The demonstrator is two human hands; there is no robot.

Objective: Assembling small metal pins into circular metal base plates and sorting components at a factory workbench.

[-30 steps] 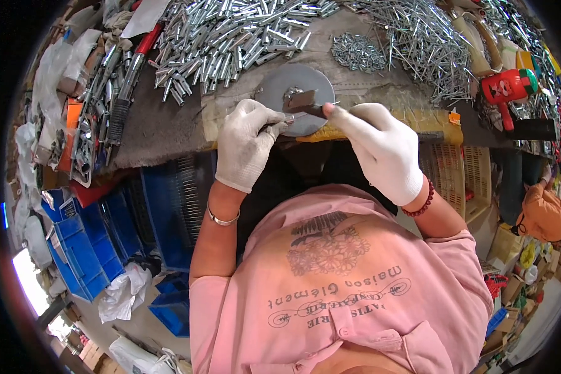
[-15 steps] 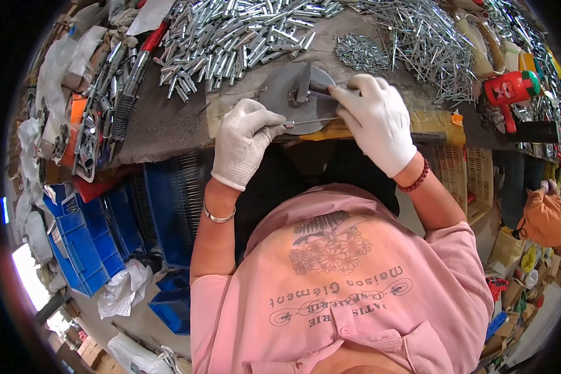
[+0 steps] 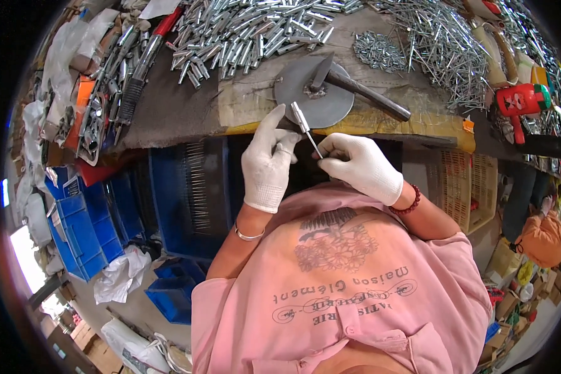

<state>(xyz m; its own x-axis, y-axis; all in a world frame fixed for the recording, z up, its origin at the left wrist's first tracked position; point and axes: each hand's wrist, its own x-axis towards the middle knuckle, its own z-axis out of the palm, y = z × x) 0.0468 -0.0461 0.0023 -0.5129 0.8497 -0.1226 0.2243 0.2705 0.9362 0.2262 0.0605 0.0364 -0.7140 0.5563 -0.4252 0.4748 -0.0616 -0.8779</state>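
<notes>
My right hand [image 3: 360,167], in a white glove, pinches the thin end of a metal rod [image 3: 314,144]. On the rod's upper end is a shiny metal sleeve [image 3: 300,117], tilted up to the left. My left hand [image 3: 268,163], also gloved, is just left of the sleeve with its index finger stretched up and nothing visible in its grasp. Behind both hands a hammer [image 3: 368,95] rests with its head on a round grey metal disc [image 3: 338,113] and its handle pointing right.
Metal sleeves [image 3: 249,37] are heaped at the back of the bench, with thin rods [image 3: 445,50] and small metal pieces [image 3: 380,51] to their right. A red bottle with a green cap [image 3: 522,100] lies far right. Blue bins [image 3: 81,234] stand lower left, a yellow crate [image 3: 458,187] lower right.
My right hand has left the hammer's handle, which now lies in full view. Both hands have drawn back toward me. The rod and sleeve now point upward, and my left fingers have come off them.
</notes>
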